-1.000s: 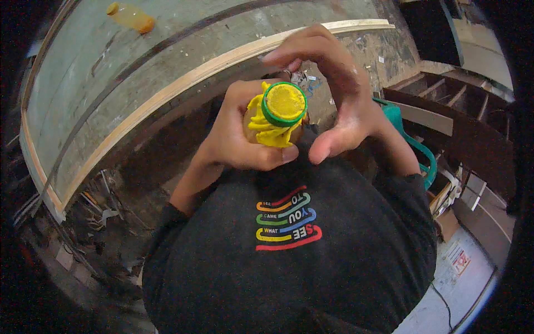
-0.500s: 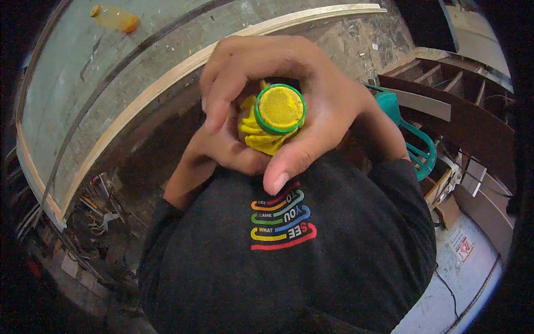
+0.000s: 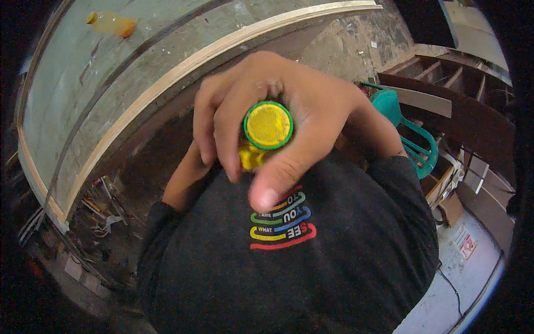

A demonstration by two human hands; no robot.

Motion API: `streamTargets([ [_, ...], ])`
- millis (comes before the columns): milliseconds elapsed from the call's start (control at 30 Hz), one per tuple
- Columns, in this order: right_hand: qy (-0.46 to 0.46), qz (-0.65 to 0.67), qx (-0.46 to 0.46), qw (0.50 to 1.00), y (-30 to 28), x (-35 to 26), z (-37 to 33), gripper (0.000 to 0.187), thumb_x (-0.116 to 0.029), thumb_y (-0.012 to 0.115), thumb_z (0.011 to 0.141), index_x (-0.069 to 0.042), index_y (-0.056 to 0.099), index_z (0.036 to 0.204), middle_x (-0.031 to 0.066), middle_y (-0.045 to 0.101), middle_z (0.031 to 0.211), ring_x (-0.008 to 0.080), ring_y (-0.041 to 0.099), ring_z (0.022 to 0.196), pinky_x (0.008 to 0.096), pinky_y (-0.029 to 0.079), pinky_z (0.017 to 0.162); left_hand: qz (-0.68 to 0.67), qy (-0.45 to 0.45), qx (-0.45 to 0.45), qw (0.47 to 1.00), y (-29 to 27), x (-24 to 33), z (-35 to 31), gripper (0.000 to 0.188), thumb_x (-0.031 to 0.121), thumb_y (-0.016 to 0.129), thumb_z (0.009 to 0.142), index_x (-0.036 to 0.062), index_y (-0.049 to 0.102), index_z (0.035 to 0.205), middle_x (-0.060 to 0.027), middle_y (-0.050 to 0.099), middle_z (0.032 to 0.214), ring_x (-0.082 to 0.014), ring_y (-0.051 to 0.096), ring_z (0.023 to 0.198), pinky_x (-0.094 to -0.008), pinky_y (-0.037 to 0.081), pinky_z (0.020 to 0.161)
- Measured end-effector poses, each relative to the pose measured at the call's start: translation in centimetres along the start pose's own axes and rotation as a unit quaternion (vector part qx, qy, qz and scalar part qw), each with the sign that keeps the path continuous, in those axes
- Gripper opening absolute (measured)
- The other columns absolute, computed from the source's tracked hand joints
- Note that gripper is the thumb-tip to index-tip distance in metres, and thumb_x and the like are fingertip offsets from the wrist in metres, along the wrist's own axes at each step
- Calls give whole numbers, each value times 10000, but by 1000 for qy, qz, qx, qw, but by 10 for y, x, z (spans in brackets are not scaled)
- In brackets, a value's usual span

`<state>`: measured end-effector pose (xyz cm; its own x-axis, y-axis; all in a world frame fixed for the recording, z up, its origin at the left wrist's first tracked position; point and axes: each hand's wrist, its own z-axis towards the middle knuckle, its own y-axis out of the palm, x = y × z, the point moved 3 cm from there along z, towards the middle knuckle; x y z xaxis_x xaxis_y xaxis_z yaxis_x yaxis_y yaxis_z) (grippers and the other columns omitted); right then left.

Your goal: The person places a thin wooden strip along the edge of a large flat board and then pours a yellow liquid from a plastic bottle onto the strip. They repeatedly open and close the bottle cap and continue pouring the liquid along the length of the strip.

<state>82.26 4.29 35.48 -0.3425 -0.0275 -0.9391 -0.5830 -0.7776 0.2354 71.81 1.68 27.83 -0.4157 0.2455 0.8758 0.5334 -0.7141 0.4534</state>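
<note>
In front of my chest is a round yellow cap with a green rim (image 3: 268,125), facing up. Crumpled yellow material (image 3: 252,156) shows just below it; what kind of container this is I cannot make out. My right hand (image 3: 295,106) curls over from the right, its bent fingers on the far and left sides of the cap and its thumb on the near side. Only the wrist and forearm of my left hand (image 3: 186,170) show at the left. Its fingers are hidden beneath the right hand.
A glass-like panel with a pale wooden edge strip (image 3: 222,44) lies ahead, bearing a bottle with orange contents (image 3: 114,25). Right of me are a green plastic chair (image 3: 417,139) and a dark shelf frame (image 3: 445,78). Tools (image 3: 105,200) lie low at left.
My right hand has come nearer and its fingers have closed in around the cap. The cap sits slightly lower and further left in view. My left fingers, partly visible before, are now covered.
</note>
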Motion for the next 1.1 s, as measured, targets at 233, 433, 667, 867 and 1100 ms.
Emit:
streamTargets([
  [233,-39,119,-140,982,11,6,0,329,-237,848,793,13,661,690,97,673,696,248,735,863,356,561,810,7,5,9,1000,10,-8,-4,707,232,918,598,28,602,1196,-77,669,1077,-197,663,1012,-333,508,910],
  [433,-15,-59,33,998,24,2,-14,232,-164,722,810,3,645,668,123,694,684,258,730,782,360,543,644,12,4,12,1000,9,-12,-5,685,244,925,592,27,620,1166,-76,682,1040,-198,676,981,-329,515,892],
  [667,-95,-179,172,964,37,3,-21,175,-174,698,780,-61,653,654,108,645,636,294,641,622,379,487,601,29,7,28,999,2,-14,-7,661,258,932,584,26,641,1131,-74,698,997,-199,691,944,-325,522,870],
  [867,-73,-151,177,970,10,-11,-29,221,-219,814,747,-51,671,753,106,655,799,263,657,831,376,489,806,76,17,62,995,-2,-6,-7,641,270,938,578,25,659,1101,-72,711,960,-200,704,912,-322,529,852],
  [1100,-100,-87,426,895,-23,24,-74,633,-540,775,766,-45,604,1121,85,630,1075,174,604,996,301,459,873,241,9,178,954,-20,5,-9,620,257,938,569,31,661,1075,-105,698,953,-244,707,916,-335,532,825],
])
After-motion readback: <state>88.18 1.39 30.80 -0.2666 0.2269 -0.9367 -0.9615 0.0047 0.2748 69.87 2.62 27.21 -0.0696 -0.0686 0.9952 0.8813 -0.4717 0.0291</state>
